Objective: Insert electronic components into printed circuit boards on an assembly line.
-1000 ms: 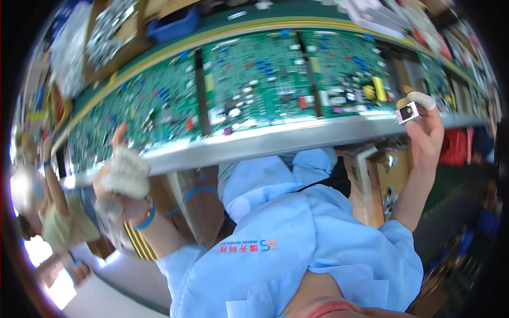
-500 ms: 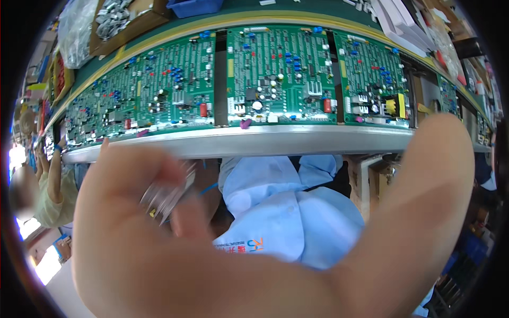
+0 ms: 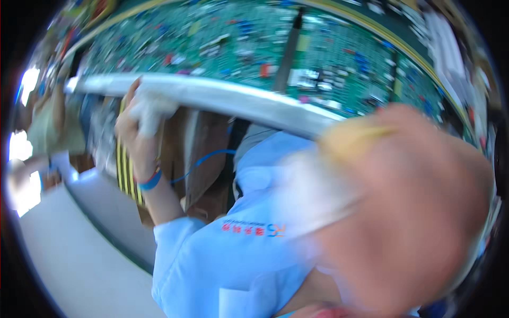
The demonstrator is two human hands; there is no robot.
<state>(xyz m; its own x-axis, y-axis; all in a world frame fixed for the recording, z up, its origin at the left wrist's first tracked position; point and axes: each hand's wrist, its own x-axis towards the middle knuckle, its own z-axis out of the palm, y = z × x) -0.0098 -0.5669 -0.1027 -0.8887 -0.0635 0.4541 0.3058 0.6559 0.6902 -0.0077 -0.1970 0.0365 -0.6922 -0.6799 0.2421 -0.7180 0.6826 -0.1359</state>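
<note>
My left hand [image 3: 132, 130], with a blue band round the wrist, is raised just below the metal rail [image 3: 212, 95]. Its fingers are bent round a blurred whitish thing [image 3: 151, 108], and one finger points up at the rail. Very close and strongly smeared, my right hand [image 3: 408, 212] fills the right side. A white blur [image 3: 313, 193] lies beside it and a yellow patch [image 3: 355, 138] at its upper edge; I cannot tell what either is. Beyond the rail stand green circuit boards [image 3: 207, 50] in a row, full of small parts.
A dark gap [image 3: 289, 53] separates two boards. Below the rail are a brown carton [image 3: 204, 143], a blue cord [image 3: 212, 153] and a yellow-black striped strip [image 3: 126, 172]. Another person [image 3: 55, 122] sits at the far left. A pale table top [image 3: 74, 249] spans the lower left.
The view has swung, so the rail and boards now slope down to the right. My left hand with its band now shows at the left; the large near hand fills only the right side.
</note>
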